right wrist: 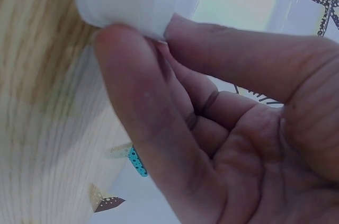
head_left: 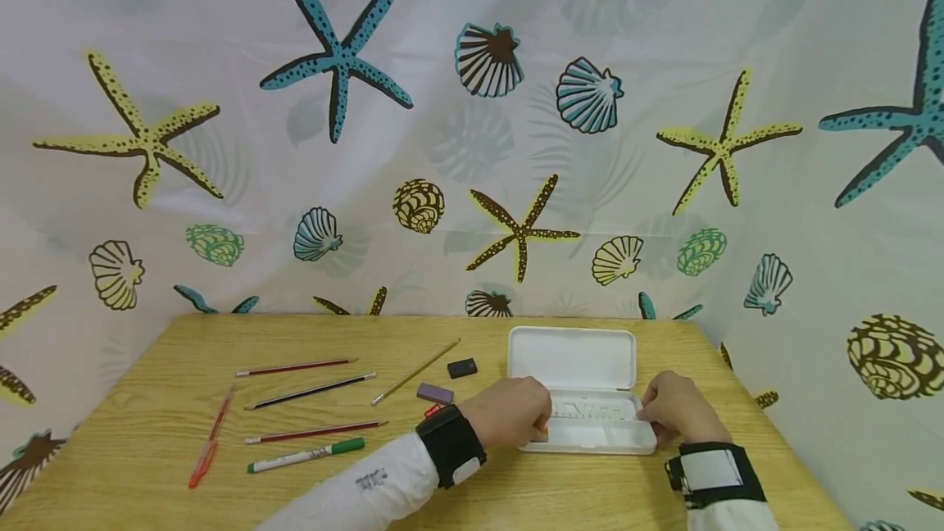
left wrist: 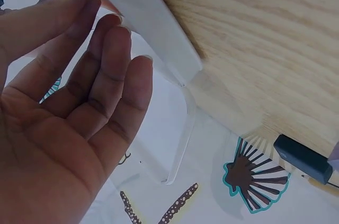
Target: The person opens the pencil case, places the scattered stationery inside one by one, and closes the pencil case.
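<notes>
White pencil case (head_left: 583,388) lies open, right of table centre. Left hand (head_left: 509,410) touches its left end, fingers straight. Right hand (head_left: 682,408) pinches its right end. Pencils (head_left: 310,388), pens (head_left: 306,455), erasers (head_left: 462,367) lie loose at left; nothing packed yet, only a clear ruler (head_left: 593,410) inside.

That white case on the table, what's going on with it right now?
A person has both hands on the open white pencil case. The left hand rests at its left end with straight fingers; the right hand pinches its right end. The lid lies flat behind the tray, which seems to hold a clear ruler. Pencils, pens and two erasers lie loose on the wooden table to the left.
</notes>
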`<action>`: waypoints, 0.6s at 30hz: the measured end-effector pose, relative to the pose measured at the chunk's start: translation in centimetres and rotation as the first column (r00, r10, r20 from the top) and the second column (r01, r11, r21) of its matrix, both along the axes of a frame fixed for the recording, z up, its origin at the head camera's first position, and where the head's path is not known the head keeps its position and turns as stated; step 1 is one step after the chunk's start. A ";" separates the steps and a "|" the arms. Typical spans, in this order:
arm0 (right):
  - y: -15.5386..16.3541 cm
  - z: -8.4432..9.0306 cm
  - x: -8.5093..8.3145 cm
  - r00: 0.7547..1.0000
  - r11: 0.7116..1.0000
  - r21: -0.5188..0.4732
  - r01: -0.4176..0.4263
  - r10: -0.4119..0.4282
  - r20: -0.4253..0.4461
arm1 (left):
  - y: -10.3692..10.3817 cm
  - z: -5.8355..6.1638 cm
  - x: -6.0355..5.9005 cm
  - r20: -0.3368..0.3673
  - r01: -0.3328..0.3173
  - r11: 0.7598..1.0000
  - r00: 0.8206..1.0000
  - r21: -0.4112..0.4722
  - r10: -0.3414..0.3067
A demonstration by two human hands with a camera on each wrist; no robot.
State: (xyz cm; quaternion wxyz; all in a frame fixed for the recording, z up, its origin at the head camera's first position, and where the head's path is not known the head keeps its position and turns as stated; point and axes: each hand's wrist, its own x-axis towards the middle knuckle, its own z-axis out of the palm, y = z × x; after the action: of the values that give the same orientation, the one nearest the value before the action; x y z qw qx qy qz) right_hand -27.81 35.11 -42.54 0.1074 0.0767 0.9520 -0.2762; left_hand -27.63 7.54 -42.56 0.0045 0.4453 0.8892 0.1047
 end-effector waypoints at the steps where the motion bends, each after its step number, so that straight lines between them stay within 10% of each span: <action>1: 0.0 0.0 0.0 1.000 1.000 0.001 -0.001 0.001 -0.003 | 0.0 -0.1 0.0 0.001 0.004 1.000 1.000 0.003 -0.004; 18: 0.0 0.0 0.1 1.000 1.000 -0.004 -0.003 0.003 -0.005 | -2.9 2.5 -1.0 0.051 -0.056 0.994 0.997 0.098 0.051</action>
State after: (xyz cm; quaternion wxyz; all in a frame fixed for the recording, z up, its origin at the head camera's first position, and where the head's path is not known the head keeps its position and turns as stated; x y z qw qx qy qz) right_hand -27.73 35.08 -42.55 0.1057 0.0745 0.9519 -0.2780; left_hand -28.67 4.69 -40.05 0.0013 0.4184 0.8942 0.1594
